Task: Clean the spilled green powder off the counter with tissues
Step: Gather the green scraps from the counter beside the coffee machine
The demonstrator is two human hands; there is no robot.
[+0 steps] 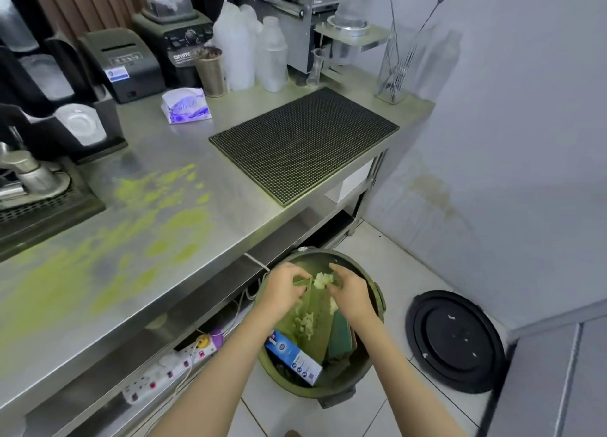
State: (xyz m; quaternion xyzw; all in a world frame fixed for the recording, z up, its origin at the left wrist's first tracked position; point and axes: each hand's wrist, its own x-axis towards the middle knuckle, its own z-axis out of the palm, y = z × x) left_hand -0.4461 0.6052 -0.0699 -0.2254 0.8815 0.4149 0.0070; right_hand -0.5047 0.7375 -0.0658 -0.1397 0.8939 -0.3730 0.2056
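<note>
Green powder (131, 236) lies smeared across the left half of the steel counter (236, 203). A tissue pack (186, 105), white with purple print, rests further back on the counter. Both my hands hover over an open green bin (377, 300) on the floor. My left hand (285, 289) and my right hand (352, 292) pinch a crumpled, green-stained tissue wad (322, 279) between them above the bin. More soiled tissue (305, 323) lies inside the bin on green packaging.
A black rubber bar mat (303, 144) covers the counter's right part. Blender, receipt printer (123, 63), plastic cups and a cup sealer stand along the back. A drip tray (42, 203) sits at left. The bin's black lid (455, 339) lies on the tiled floor. A power strip (164, 371) sits under the counter.
</note>
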